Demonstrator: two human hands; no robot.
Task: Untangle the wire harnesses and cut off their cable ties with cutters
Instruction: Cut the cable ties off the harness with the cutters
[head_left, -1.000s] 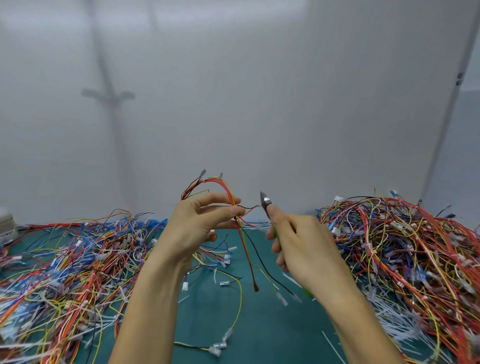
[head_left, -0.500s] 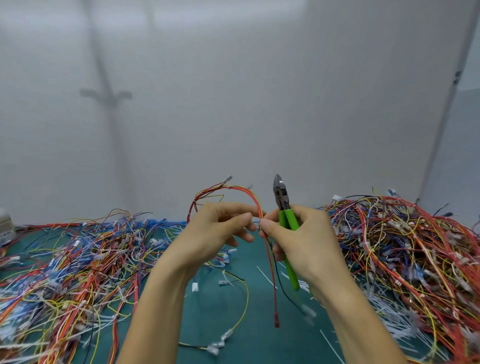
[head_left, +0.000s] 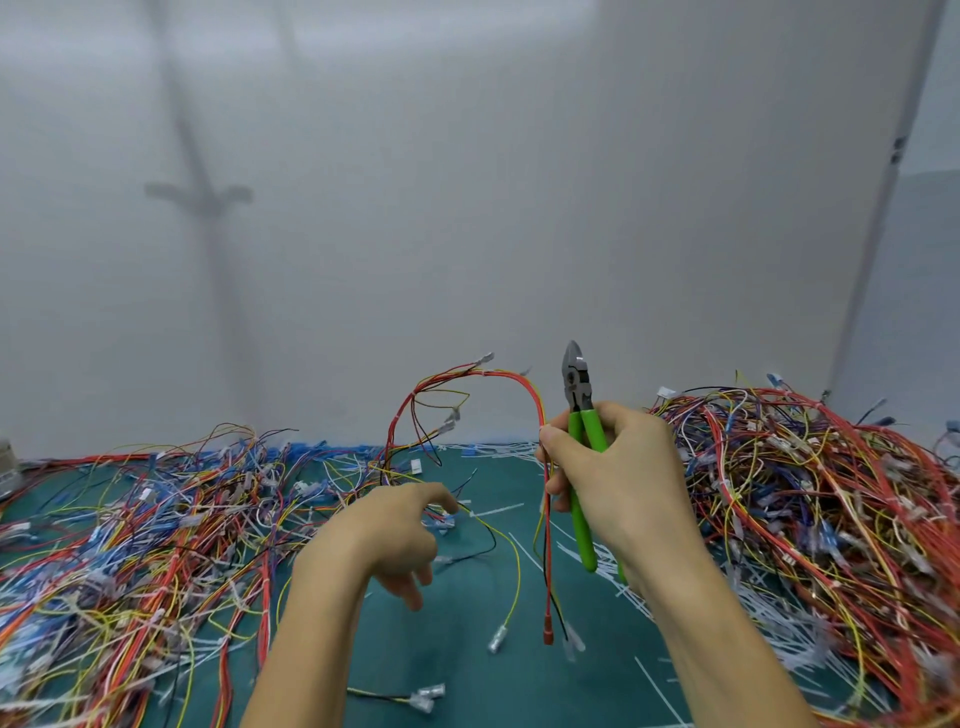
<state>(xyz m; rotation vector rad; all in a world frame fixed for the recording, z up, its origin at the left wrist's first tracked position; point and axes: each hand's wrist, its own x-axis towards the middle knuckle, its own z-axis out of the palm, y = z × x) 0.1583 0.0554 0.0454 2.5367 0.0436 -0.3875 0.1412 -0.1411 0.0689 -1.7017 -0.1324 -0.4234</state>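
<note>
Green-handled cutters (head_left: 575, 387) and the arching harness (head_left: 511, 378) sit gripped together in the right hand (head_left: 628, 483). The left hand (head_left: 384, 540), lower, curls loosely, its grip unclear. Steady the harness there before cutting.

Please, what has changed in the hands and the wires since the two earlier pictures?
The left hand let go of the red-and-yellow wire harness and dropped toward the table; whether it holds a loose wire is unclear. The right hand now pinches the harness alongside the upright green-handled metal cutters. The wire piles on both sides stayed.
</note>
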